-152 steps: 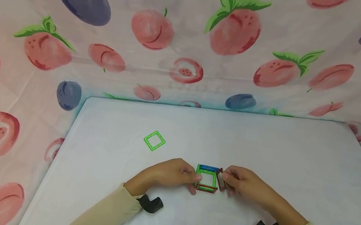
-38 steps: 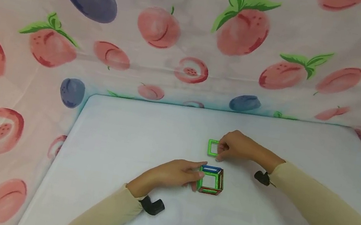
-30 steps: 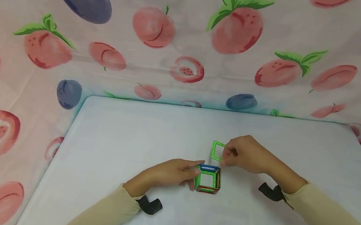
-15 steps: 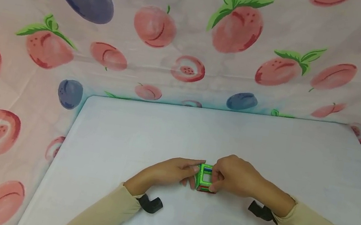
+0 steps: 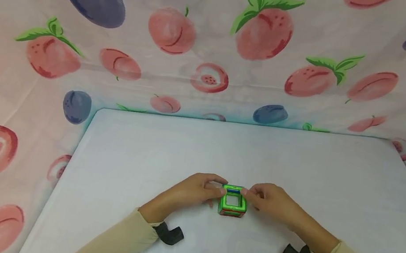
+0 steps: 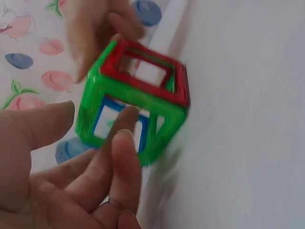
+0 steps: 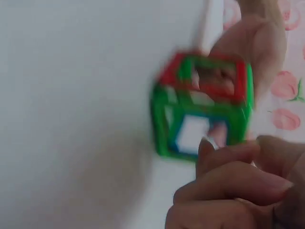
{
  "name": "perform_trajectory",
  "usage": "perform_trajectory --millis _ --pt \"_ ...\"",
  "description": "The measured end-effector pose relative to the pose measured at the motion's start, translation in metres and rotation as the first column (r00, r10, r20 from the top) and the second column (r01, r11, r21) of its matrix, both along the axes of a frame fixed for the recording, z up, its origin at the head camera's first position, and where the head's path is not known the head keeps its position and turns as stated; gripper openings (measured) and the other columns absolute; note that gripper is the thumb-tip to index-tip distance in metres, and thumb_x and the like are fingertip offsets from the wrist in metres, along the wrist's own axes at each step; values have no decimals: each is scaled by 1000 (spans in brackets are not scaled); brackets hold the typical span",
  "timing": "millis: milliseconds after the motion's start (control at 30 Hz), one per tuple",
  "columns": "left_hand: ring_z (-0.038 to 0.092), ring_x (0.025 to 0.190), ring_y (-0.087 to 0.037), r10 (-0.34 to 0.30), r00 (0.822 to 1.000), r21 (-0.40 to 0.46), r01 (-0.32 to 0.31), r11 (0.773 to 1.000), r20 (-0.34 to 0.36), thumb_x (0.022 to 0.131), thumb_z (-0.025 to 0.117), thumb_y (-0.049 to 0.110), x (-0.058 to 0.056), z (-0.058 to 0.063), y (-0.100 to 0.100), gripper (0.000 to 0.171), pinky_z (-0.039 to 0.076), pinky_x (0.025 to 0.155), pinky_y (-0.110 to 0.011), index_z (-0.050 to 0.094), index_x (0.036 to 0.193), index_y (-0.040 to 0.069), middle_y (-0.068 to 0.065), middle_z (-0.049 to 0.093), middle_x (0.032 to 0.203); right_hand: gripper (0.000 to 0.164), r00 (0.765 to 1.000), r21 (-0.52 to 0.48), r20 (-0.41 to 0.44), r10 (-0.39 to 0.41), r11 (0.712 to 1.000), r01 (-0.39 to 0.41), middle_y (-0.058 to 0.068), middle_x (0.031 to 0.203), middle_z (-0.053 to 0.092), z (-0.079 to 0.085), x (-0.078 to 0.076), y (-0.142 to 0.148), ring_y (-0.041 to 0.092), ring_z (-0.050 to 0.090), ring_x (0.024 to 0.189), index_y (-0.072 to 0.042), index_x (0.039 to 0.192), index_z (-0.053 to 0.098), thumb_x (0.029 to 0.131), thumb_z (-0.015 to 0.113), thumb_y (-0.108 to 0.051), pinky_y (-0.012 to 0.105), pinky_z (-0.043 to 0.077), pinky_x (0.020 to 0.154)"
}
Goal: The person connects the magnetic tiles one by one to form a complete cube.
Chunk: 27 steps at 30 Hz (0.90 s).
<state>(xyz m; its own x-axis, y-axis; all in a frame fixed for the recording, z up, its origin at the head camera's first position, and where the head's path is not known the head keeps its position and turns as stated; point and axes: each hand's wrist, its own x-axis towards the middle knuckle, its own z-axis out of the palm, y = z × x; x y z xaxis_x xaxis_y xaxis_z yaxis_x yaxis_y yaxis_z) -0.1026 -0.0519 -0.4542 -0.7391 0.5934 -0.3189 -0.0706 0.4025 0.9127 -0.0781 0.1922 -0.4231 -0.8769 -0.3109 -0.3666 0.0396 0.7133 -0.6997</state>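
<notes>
A small cube of magnetic tiles [image 5: 232, 208] sits on the white table between both hands, with a green frame on top. Red and blue frames show among its sides, and in the left wrist view a red frame [image 6: 143, 83] faces the camera beside a green one. My left hand [image 5: 192, 192] holds the cube's left side, thumb at the top left corner and index finger reaching along the back. From the other side, my right hand [image 5: 274, 203] has its thumb at the top right back corner, its other fingers curled beside the cube. The right wrist view is blurred.
The white table [image 5: 143, 143] extends around the cube on all sides. A fruit-print cloth [image 5: 113, 84] hangs behind the table and down its left and right sides. Black wrist mounts [image 5: 170, 234] sit below both hands.
The loose green square tile was picked up from the table by the right hand, carried to the cube and laid on its top. The right hand has shifted to the cube's right corner.
</notes>
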Motion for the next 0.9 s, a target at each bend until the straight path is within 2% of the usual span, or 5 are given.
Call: perform_trajectory --millis 200,400,533,667,900 --pt "65 87 -13 51 996 84 -56 995 69 88 65 31 3 2 5 36 46 82 -29 59 122 21 2 73 88 41 974 -293 227 -18 952 86 -2 56 41 -15 6 3 11 29 45 -2 83 60 90 59 -42 24 21 41" --pt "68 82 -15 82 986 139 -102 985 147 86 68 23 5 3 8 36 54 74 -32 59 121 18 -3 73 89 41 966 -302 251 -62 943 139 -2 57 43 -19 7 3 11 29 46 0 81 57 89 62 -40 23 22 41" --pt "67 77 -18 96 983 144 -119 982 155 85 69 22 5 3 8 36 54 70 -32 61 119 18 -4 73 86 41 996 -128 30 -88 988 91 -2 58 45 -14 4 2 12 38 52 -9 81 59 86 62 -49 24 29 45" --pt "66 73 -18 104 980 144 -129 981 170 84 70 23 4 3 7 36 54 67 -32 61 118 17 -4 72 83 34 981 -4 -192 -18 1000 17 -2 68 54 -9 -12 2 14 48 63 -23 94 64 88 55 -55 27 39 55" --pt "64 72 -18 117 974 153 -148 977 195 84 70 22 4 3 9 36 54 67 -31 59 118 15 -5 71 82 28 972 -223 108 208 958 -180 -2 87 59 -12 -41 3 17 47 87 -16 95 70 92 56 -40 32 37 76"
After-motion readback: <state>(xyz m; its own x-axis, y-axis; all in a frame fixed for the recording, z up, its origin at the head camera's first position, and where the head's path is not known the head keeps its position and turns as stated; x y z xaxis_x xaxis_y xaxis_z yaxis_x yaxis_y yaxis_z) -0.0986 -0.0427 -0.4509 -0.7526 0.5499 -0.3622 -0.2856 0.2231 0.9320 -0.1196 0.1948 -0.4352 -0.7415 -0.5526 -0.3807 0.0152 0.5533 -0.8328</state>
